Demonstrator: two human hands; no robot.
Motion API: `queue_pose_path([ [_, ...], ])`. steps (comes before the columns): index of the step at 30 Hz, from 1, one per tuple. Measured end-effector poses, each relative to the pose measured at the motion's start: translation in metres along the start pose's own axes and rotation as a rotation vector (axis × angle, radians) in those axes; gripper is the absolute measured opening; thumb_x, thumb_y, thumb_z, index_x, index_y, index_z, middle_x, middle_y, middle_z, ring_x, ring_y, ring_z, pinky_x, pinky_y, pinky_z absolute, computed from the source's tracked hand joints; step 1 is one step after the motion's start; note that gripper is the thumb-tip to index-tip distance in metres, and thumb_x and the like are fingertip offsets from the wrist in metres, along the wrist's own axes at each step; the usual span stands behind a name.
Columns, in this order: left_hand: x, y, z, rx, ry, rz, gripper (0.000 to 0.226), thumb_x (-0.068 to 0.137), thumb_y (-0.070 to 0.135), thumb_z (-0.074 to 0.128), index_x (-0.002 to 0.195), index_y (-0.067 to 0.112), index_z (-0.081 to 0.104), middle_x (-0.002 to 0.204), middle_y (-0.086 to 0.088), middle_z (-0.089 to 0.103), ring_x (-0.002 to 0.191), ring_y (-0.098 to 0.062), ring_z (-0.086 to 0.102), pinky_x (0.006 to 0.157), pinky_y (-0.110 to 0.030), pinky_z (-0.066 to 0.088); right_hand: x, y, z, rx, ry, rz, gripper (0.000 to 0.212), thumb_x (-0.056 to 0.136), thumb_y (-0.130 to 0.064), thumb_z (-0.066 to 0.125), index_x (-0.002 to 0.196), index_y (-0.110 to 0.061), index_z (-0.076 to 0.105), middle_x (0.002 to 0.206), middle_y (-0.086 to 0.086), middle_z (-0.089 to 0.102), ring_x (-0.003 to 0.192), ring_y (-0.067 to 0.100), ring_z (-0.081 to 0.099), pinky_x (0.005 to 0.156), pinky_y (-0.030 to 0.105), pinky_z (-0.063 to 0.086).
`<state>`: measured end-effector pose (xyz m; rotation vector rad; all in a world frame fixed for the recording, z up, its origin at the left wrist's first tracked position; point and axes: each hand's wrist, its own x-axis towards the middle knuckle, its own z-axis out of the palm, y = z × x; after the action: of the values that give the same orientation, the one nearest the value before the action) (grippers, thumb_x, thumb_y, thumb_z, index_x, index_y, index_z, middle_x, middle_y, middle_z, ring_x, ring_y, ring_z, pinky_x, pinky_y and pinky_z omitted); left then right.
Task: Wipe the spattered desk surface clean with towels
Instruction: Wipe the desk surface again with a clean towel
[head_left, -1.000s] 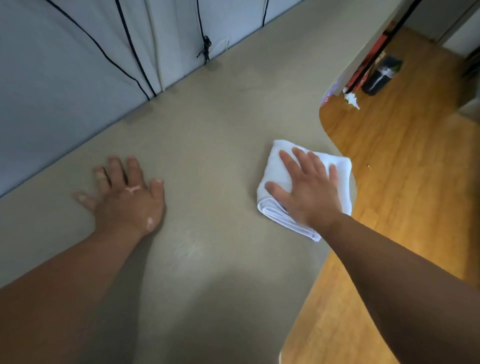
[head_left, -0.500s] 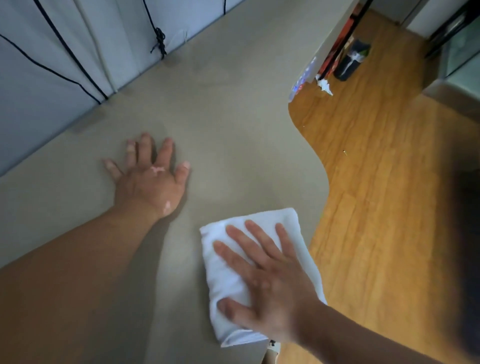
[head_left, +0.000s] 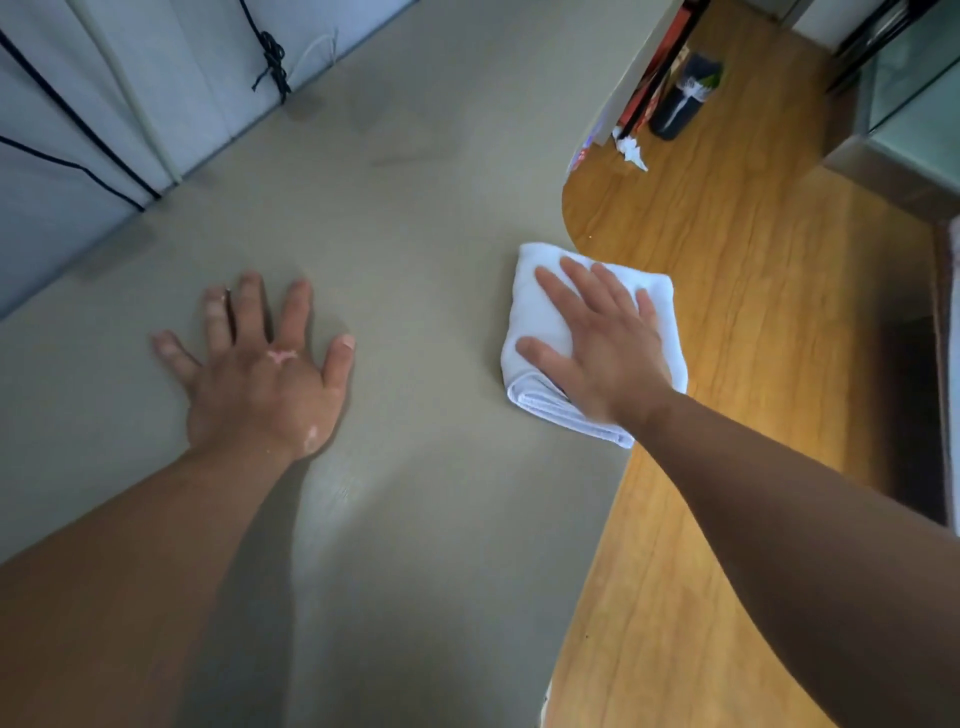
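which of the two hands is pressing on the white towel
The right hand. It lies flat on the folded white towel at the desk edge, while the left hand rests spread on bare desk, apart from the towel.

No text, label or number can be read anywhere; distant floor clutter is perhaps too blurred.

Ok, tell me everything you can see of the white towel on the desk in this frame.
The white towel is a soft cloth, looking like terry, folded into a thick pad of several layers; the stacked folded edges show at its near corner. It lies flat on the grey-beige desk, right at the desk's curved right edge, its right side reaching to or slightly past that edge above the wooden floor. The right hand presses on it palm down with fingers spread. The left hand rests apart on the desk.
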<state>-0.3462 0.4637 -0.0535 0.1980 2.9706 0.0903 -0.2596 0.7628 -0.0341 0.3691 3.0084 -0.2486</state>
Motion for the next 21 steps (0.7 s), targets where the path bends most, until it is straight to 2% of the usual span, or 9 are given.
queue_pose_path([
  [2, 0.000, 0.000, -0.001, -0.004, -0.010, -0.002, 0.071, 0.097, 0.069, 0.012, 0.161, 0.038, 0.011, 0.171, -0.005, 0.004, 0.157, -0.032, 0.002, 0.120, -0.072, 0.004, 0.002, -0.005, 0.001, 0.008, 0.010, 0.052, 0.079, 0.092, -0.077, 0.031, 0.161, -0.044, 0.014, 0.171, -0.016, 0.007, 0.158, 0.015, 0.001, 0.126, 0.054, 0.001],
  [6, 0.000, 0.001, -0.004, -0.018, -0.028, 0.002, 0.071, 0.097, 0.069, 0.011, 0.161, 0.038, 0.010, 0.171, -0.004, 0.002, 0.157, -0.031, 0.000, 0.120, -0.072, 0.003, -0.020, -0.027, 0.007, -0.002, -0.003, 0.191, 0.084, 0.088, -0.080, 0.019, 0.162, -0.042, 0.007, 0.172, -0.012, 0.003, 0.158, 0.019, -0.003, 0.125, 0.058, 0.002],
  [8, 0.001, 0.001, -0.005, -0.023, -0.046, -0.004, 0.071, 0.097, 0.069, 0.011, 0.161, 0.038, 0.009, 0.171, -0.004, 0.001, 0.158, -0.031, -0.001, 0.120, -0.072, 0.002, -0.046, -0.048, 0.012, 0.000, 0.012, 0.193, 0.085, 0.088, -0.080, 0.019, 0.163, -0.040, 0.009, 0.172, -0.010, 0.006, 0.159, 0.022, 0.000, 0.124, 0.060, 0.005],
  [12, 0.002, 0.001, -0.008, -0.044, -0.071, -0.016, 0.068, 0.098, 0.068, 0.015, 0.159, 0.039, 0.015, 0.171, -0.004, 0.005, 0.157, -0.030, 0.002, 0.120, -0.071, 0.003, -0.109, -0.079, 0.025, -0.024, -0.014, -0.038, 0.083, 0.092, -0.079, 0.027, 0.163, -0.037, 0.020, 0.172, -0.006, 0.014, 0.159, 0.026, 0.008, 0.122, 0.066, 0.010],
  [16, 0.014, 0.012, -0.018, -0.101, 0.020, -0.052, 0.053, 0.099, 0.061, 0.029, 0.139, 0.031, 0.046, 0.153, -0.012, 0.036, 0.143, -0.036, 0.027, 0.117, -0.068, 0.016, -0.102, -0.063, 0.023, -0.040, -0.046, -0.187, 0.085, 0.090, -0.081, 0.035, 0.162, -0.039, 0.022, 0.171, -0.007, 0.019, 0.159, 0.025, 0.013, 0.120, 0.068, 0.014],
  [21, 0.029, 0.011, -0.014, -0.171, 0.120, -0.121, 0.042, 0.101, 0.051, 0.045, 0.136, 0.028, 0.045, 0.150, -0.014, 0.034, 0.138, -0.036, 0.029, 0.116, -0.066, 0.019, -0.044, -0.041, 0.010, -0.029, -0.077, -0.249, 0.085, 0.089, -0.081, 0.034, 0.163, -0.042, 0.016, 0.172, -0.010, 0.013, 0.159, 0.022, 0.007, 0.124, 0.063, 0.004],
])
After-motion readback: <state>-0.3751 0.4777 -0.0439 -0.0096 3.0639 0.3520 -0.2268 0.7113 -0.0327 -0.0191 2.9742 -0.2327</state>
